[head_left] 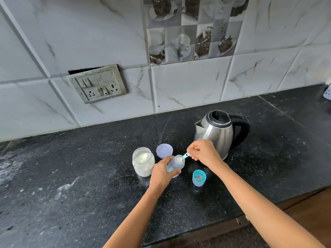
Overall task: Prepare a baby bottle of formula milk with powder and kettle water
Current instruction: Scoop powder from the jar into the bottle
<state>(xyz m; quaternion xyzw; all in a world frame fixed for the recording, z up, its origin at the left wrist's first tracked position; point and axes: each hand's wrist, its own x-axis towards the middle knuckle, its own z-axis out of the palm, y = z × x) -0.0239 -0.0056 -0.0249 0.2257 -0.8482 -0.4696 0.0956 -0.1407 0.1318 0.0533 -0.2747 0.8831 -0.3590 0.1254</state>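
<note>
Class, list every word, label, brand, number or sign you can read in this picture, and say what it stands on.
Nothing is legible in this view.
Kettle: no brand readable on its steel body.
Baby bottle: markings, if any, blurred or behind the left hand.
Powder jar: no label shows.
Scoop: too small to tell.
Switchboard: no readable marks.
Picture tile: cups pictured, no words.

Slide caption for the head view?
Left hand holds the bottle; right hand holds a scoop of powder at its mouth, beside jar and kettle.

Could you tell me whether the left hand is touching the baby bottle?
Touching: the head view shows the left hand gripping the baby bottle.
</note>
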